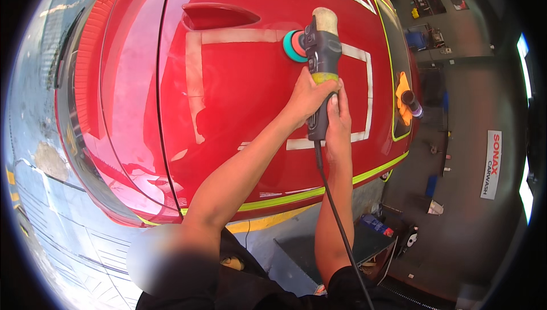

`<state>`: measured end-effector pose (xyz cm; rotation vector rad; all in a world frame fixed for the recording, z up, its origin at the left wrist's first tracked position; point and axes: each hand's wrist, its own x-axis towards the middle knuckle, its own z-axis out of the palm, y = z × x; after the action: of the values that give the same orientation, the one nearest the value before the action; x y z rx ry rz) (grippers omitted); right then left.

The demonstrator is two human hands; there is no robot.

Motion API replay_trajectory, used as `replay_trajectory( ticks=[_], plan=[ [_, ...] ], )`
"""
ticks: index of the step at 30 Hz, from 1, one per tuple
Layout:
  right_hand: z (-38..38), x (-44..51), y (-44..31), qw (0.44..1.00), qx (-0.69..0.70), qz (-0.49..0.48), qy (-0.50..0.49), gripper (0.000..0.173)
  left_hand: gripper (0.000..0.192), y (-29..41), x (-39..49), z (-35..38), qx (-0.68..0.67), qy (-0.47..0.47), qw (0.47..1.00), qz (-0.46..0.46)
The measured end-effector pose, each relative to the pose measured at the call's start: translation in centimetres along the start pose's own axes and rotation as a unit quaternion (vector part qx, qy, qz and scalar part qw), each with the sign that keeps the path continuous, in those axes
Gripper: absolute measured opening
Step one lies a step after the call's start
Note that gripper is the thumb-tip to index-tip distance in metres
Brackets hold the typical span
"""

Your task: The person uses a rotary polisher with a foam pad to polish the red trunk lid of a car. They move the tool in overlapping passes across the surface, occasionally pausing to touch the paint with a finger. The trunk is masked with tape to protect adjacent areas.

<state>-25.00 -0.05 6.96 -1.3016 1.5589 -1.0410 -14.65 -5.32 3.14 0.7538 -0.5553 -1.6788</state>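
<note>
Both hands hold a black corded car polisher [323, 54] over the red car roof [248, 79]. My left hand [308, 96] wraps around the body just below its yellow-green band, while my right hand [339, 115] grips the handle from the right side, near the cord end. The polisher's teal and orange pad [295, 46] faces left, at the upper strip of a rectangle of pale masking tape [194, 66]; whether it presses on the paint cannot be told. From the handle a black cord [337, 216] runs down over my right forearm. A red shark-fin antenna [220, 16] rises at the upper left.
Yellow-green tape [380, 168] lines the roof edge. An orange cloth [403, 96] and a dark bottle [410, 101] lie on the glass at the right. Beyond the car's side stands a dark-topped cart [299, 248]. Tools hang on the dark wall at the far right.
</note>
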Motion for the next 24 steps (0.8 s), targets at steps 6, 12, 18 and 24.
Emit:
replay_trajectory(
  ticks=[6,12,18,24],
  plan=[
    [3.0,3.4,-1.3,0.998,-0.015,0.019,-0.057,0.068,0.052,0.6,3.3,-2.5,-0.013,0.056,0.995,0.079],
    [3.9,2.6,-0.2,1.0,-0.004,-0.011,-0.007,0.064,0.048,0.2,3.6,-2.5,-0.004,0.016,0.998,0.066],
    [4.0,-0.5,0.8,0.999,-0.021,-0.013,-0.024,0.067,0.053,0.1,-0.1,-3.3,0.037,0.071,0.996,0.046],
    [9.4,-2.9,-1.0,0.99,-0.012,-0.047,-0.13,0.071,0.049,3.7,-4.8,-9.0,0.017,0.152,0.984,0.088]
  ],
)
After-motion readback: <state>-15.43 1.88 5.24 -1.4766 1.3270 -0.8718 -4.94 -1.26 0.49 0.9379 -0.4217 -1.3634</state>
